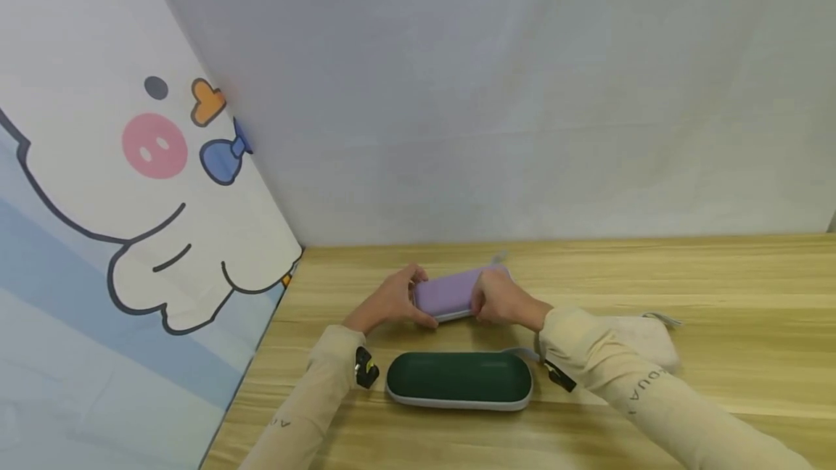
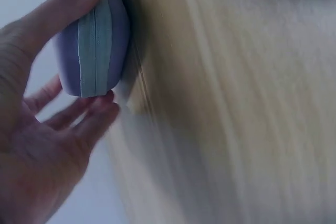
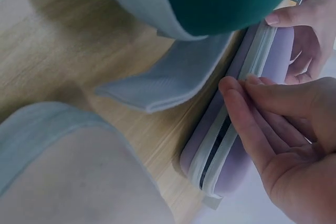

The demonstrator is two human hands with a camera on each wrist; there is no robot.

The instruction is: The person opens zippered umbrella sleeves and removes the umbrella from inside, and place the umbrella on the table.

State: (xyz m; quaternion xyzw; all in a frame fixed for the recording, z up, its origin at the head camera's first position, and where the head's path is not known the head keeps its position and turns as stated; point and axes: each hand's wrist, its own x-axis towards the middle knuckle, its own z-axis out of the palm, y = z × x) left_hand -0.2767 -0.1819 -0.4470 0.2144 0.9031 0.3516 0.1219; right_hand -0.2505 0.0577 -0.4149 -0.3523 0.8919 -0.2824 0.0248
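Note:
A purple zip case (image 1: 448,293) with a pale zipper band lies toward the back of the wooden table. My left hand (image 1: 395,299) holds its left end, thumb across the band and fingers around the end. At the front side of the case, my right hand (image 1: 501,297) pinches the zipper with thumb and forefinger; the pull itself is hidden by the fingertips. In the right wrist view, the zipper (image 3: 216,148) is parted on one side of these fingers, showing a narrow dark gap. Toward my left hand the band looks closed.
A dark green case (image 1: 460,377) with a white rim lies in front of the purple one, its grey strap (image 3: 176,77) toward the right. Partly beneath my right sleeve in the head view is a whitish case (image 1: 643,339). A pale curtain (image 1: 522,93) hangs behind the table.

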